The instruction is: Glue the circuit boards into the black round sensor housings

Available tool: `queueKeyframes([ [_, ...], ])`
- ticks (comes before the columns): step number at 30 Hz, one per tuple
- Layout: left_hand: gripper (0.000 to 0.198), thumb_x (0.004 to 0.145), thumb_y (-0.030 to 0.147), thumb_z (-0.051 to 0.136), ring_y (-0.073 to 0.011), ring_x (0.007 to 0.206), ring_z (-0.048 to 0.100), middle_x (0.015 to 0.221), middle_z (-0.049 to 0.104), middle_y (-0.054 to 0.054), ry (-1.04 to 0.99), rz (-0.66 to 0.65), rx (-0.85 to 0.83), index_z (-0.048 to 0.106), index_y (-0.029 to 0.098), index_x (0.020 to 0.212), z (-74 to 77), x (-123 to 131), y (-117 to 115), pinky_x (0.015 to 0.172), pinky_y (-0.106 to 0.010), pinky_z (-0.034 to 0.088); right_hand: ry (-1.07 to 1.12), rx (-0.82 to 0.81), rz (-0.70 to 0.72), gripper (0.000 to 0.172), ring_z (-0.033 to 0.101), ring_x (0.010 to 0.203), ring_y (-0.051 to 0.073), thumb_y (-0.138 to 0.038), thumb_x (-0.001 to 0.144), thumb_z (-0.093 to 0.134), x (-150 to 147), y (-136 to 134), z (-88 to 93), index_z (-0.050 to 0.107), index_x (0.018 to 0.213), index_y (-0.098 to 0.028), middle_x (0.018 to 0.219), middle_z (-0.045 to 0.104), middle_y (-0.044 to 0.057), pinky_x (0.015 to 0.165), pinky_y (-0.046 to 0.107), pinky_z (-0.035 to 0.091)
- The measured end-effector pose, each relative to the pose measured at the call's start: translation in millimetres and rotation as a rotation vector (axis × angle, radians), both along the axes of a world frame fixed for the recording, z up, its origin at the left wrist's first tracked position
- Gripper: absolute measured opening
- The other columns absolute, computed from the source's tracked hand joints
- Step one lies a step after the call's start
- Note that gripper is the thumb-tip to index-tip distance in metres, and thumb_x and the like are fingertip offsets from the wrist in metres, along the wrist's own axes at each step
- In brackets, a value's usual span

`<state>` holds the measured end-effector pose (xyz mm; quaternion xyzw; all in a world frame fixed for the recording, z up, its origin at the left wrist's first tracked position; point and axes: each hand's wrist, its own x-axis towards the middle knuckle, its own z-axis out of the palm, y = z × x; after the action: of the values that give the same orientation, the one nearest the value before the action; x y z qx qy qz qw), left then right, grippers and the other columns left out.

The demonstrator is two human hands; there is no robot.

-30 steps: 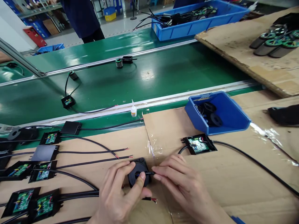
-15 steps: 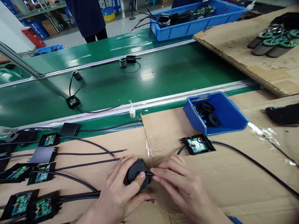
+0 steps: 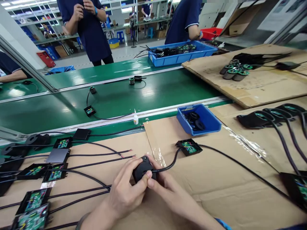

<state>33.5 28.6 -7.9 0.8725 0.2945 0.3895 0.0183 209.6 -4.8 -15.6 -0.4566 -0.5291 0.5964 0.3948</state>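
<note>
Black housing (image 3: pixel 142 166), probably plastic, sits gripped between both hands (image 3: pixel 126 186).

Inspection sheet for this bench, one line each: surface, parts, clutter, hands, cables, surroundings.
Surface: cardboard, shiny tape at seams.
Parts: black housing held in both hands, its cable leading to an open circuit-board box.
Clutter: blue bin of black parts; white bottle; more circuit boards at left.
Hands: left hand and right hand both grip the housing.
Cables: several black leads lie across the cardboard at left.
Surroundings: green surface, people beyond.
</note>
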Motion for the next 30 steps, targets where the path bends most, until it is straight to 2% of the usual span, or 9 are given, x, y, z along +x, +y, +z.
queueKeyframes([
  [2,0.031,0.082,0.004,0.060,-0.0268,0.110,0.062,0.115,0.061,-0.017,-0.009,0.026,0.000,0.066,0.017,0.110,5.5,-0.8,-4.3,0.090,-0.041,0.058,0.126,-0.078,-0.015,0.062,0.050,0.131,0.024,-0.064,0.084,0.055,-4.2,2.8,-3.1,0.055,0.132,-0.024,0.136,0.057,0.012,0.111,0.045,0.038],
  [4,0.036,0.081,0.014,0.069,-0.0258,0.107,0.064,0.113,0.065,-0.014,-0.019,0.000,-0.154,0.063,0.020,0.116,11.6,-4.9,-7.4,0.091,-0.039,0.057,0.213,-0.145,-0.020,0.068,0.047,0.133,0.026,-0.065,0.079,0.062,-4.7,3.5,-4.2,0.055,0.133,-0.023,0.140,0.054,0.011,0.113,0.048,0.034],
  [8,0.068,0.082,0.036,0.071,-0.0263,0.118,0.060,0.128,0.062,-0.013,-0.133,-0.030,-0.916,0.042,0.022,0.141,21.8,-15.5,-5.3,0.101,-0.040,0.051,0.273,-0.272,-0.043,0.077,0.040,0.138,0.029,-0.058,0.071,0.075,-1.6,-0.6,-2.0,0.054,0.136,-0.022,0.144,0.051,0.011,0.116,0.049,0.028],
  [10,0.059,0.088,0.036,0.062,-0.0267,0.127,0.053,0.138,0.055,-0.013,-0.192,-0.078,-1.189,0.043,0.020,0.142,23.5,-16.6,0.1,0.107,-0.041,0.044,0.293,-0.287,-0.024,0.077,0.039,0.139,0.029,-0.055,0.070,0.077,-0.8,-2.9,0.3,0.054,0.136,-0.024,0.144,0.051,0.009,0.117,0.048,0.026],
  [12,0.047,0.091,0.033,0.056,-0.0261,0.129,0.050,0.139,0.055,-0.010,-0.206,-0.215,-1.325,0.051,0.020,0.136,23.4,-14.3,6.0,0.110,-0.041,0.039,0.310,-0.279,0.007,0.075,0.040,0.138,0.029,-0.054,0.070,0.078,-0.8,-4.3,1.6,0.054,0.136,-0.026,0.143,0.052,0.007,0.117,0.048,0.027],
  [16,0.036,0.090,0.026,0.054,-0.0238,0.120,0.055,0.126,0.064,-0.005,-0.201,-0.322,-1.422,0.059,0.020,0.126,20.0,-6.2,9.3,0.111,-0.040,0.036,0.275,-0.318,0.001,0.080,0.039,0.138,0.030,-0.054,0.065,0.080,-2.2,-5.9,-3.6,0.055,0.135,-0.025,0.142,0.053,0.008,0.117,0.049,0.026],
  [19,0.035,0.086,0.023,0.055,-0.0264,0.123,0.051,0.122,0.066,-0.005,-0.234,-0.250,-1.437,0.061,0.018,0.120,12.8,-3.1,4.6,0.111,-0.041,0.034,0.237,-0.293,-0.025,0.083,0.040,0.137,0.031,-0.055,0.064,0.080,-4.9,-7.0,-11.4,0.054,0.136,-0.023,0.143,0.052,0.010,0.116,0.048,0.027],
  [23,0.046,0.083,0.027,0.060,-0.0294,0.131,0.044,0.134,0.058,-0.010,-0.297,-0.154,-1.461,0.056,0.016,0.127,3.5,-5.9,2.2,0.115,-0.044,0.026,0.197,-0.203,-0.036,0.079,0.041,0.137,0.031,-0.054,0.067,0.078,-8.5,-6.3,-15.4,0.055,0.134,-0.021,0.139,0.056,0.011,0.115,0.049,0.030],
  [30,0.034,0.084,0.036,0.064,-0.0257,0.121,0.052,0.123,0.062,-0.011,-0.336,-0.397,-1.525,0.060,0.016,0.112,8.6,-12.3,12.5,0.108,-0.040,0.035,0.187,-0.189,0.100,0.073,0.046,0.134,0.030,-0.051,0.068,0.078,-10.0,0.1,-7.3,0.058,0.132,-0.023,0.140,0.056,0.008,0.114,0.049,0.031],
])
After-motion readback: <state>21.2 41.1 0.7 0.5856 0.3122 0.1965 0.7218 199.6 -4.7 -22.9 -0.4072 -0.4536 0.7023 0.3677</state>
